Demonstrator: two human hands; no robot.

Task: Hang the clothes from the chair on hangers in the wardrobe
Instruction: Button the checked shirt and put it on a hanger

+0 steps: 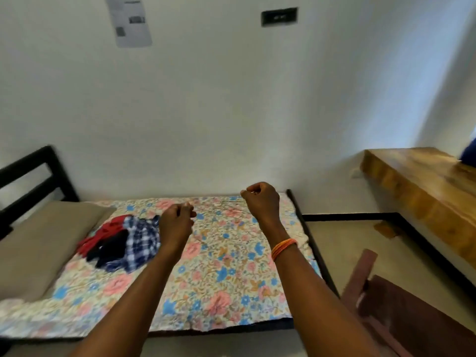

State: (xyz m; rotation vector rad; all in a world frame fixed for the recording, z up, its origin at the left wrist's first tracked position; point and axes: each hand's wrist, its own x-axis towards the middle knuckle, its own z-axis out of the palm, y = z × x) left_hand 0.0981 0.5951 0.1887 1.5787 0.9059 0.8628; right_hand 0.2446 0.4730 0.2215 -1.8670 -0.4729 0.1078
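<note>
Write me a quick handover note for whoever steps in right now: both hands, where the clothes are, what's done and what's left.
Left hand: raised over the bed, fingers curled; anything pinched is too faint to tell.
Right hand: raised over the bed, fingers curled; a thin faint line between the hands may be a wire hanger, unclear.
Clothes pile (red, dark and blue-checked pieces): bunched on the floral bedsheet, beside the left hand.
Chair: lower right, no clothes seen on it.
Done: clothes lie on the bed.
Left: nothing hung yet; wardrobe not in view.
</note>
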